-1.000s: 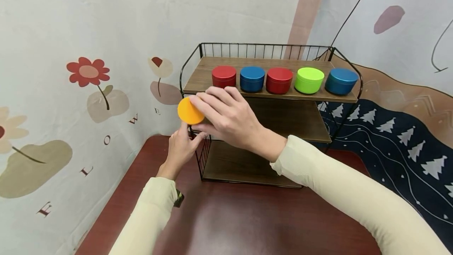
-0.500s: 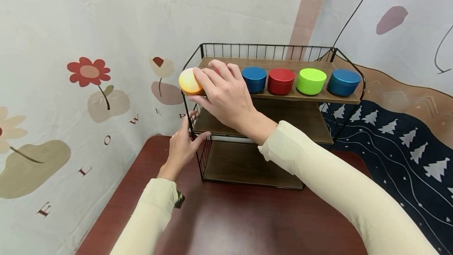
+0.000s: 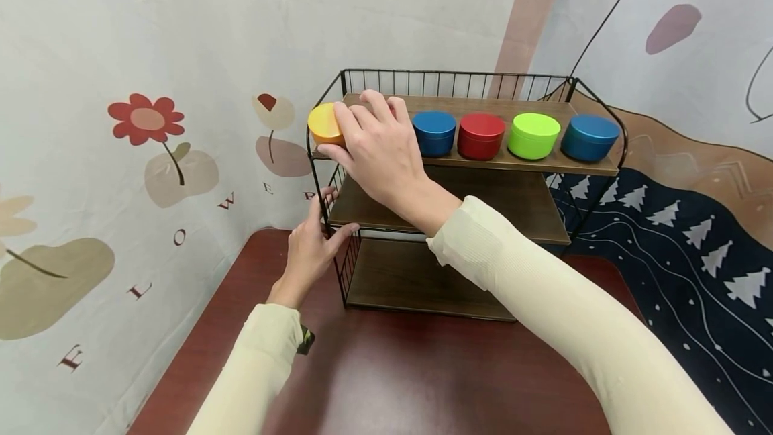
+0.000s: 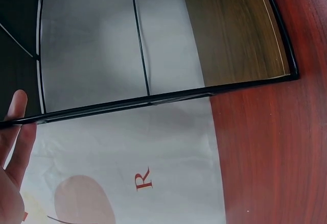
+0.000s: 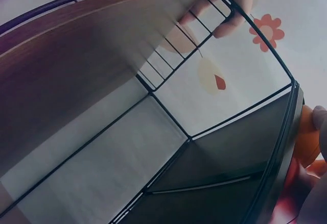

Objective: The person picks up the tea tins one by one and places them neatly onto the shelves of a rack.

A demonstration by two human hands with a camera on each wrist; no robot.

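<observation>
My right hand (image 3: 383, 150) holds an orange-yellow round tin (image 3: 325, 125) at the left end of the top shelf (image 3: 483, 106). The same tin (image 5: 306, 134) shows at the right edge of the right wrist view, with fingers against it. Just right of it, a red tin (image 5: 287, 196) is mostly hidden behind my right hand in the head view. My left hand (image 3: 304, 254) grips the left front post of the black wire rack (image 3: 483, 200) at middle-shelf height. Fingers (image 4: 24, 147) wrap the rack's bar in the left wrist view.
Along the top shelf's front stand a blue tin (image 3: 433, 134), a red tin (image 3: 480, 136), a green tin (image 3: 534, 136) and another blue tin (image 3: 590, 138). The rack stands on a reddish-brown table (image 3: 386, 381), before a patterned cloth backdrop (image 3: 211, 39).
My right hand has raised the orange-yellow tin from in front of the rack's left side to the top shelf's left end. My left hand stays on the post.
</observation>
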